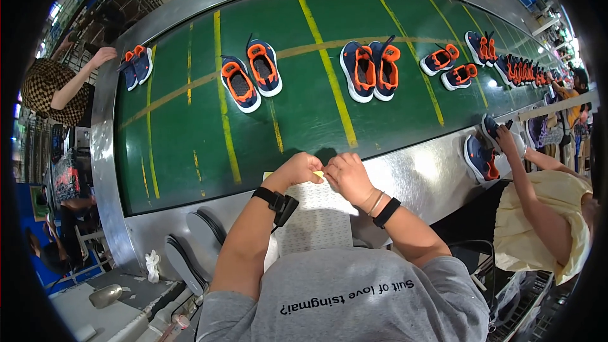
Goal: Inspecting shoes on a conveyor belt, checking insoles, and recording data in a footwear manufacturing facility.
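1. Sheet [313, 221]: one, pale and rectangular, covered in rows of small printed marks; bright in its far part, greyer in its near part. It lies on the metal ledge [418, 164] at the belt's near side, between the forearms and in front of the grey shirt.
2. Left hand [300, 170]: fingers curled, thumb and fingertips closed on a small yellow piece [318, 175] at the sheet's far edge.
3. Right hand [348, 177]: fingers bent, tips beside the same yellow piece (cannot tell whether they grip it; the hand hides them).
4. Wrists: one black strapped device [278, 205] on the left; one black band [386, 213] and a thin bracelet on the right.
5. Green belt [304, 120]: five separate pairs of navy-and-orange shoes, left to right: far-left pair [135, 66], second pair [241, 89], third pair [361, 91], fourth pair [451, 76], fifth pair [472, 42]. Farther right, a crowded row [516, 71], too packed to count.
6. Dark-edged grey insoles: two stacks, left of the sheet: nearer stack [179, 258], farther stack [204, 230].
7. Right: one co-worker's hand [506, 141] on a shoe, with a second shoe [479, 159] just beside.
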A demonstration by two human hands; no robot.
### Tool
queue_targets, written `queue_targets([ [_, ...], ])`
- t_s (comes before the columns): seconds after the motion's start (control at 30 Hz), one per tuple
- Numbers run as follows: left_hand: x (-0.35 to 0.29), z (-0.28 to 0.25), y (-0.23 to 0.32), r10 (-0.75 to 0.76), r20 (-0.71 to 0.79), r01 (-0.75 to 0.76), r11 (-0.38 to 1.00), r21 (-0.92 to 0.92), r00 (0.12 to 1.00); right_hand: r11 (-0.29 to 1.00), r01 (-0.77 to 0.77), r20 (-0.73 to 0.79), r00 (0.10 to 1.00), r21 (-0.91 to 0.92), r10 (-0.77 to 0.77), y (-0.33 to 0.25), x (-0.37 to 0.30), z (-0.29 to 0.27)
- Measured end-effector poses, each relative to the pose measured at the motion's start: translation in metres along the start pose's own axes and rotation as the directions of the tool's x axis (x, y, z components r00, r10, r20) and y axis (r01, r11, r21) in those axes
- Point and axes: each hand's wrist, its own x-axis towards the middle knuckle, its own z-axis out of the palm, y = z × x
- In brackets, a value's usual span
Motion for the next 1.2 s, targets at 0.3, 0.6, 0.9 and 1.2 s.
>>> queue_targets([
  [0.3, -0.029, -0.003, 0.005, 0.176, -0.146, -0.120, 0.936, 0.330, 0.973, 0.848, -0.402, 0.278, 0.907, 0.345, 0.317, 0.003, 0.007, -0.010],
  [0.6, -0.094, -0.014, -0.035, 0.010, -0.535, 0.031, 0.997, 0.067, 0.845, 0.418, -0.637, 0.449, 0.762, 0.647, 0.466, 0.007, -0.010, -0.010],
  [0.9, -0.107, -0.009, -0.036, -0.005, -0.575, -0.229, 0.915, -0.333, 0.818, 0.243, -0.627, 0.331, 0.655, 0.740, 0.679, -0.009, -0.034, 0.012],
  [1.2, -0.130, -0.013, -0.037, 0.039, -0.586, -0.286, 0.897, -0.336, 0.810, 0.210, -0.459, 0.248, 0.749, 0.864, 0.615, -0.017, -0.035, 0.024],
])
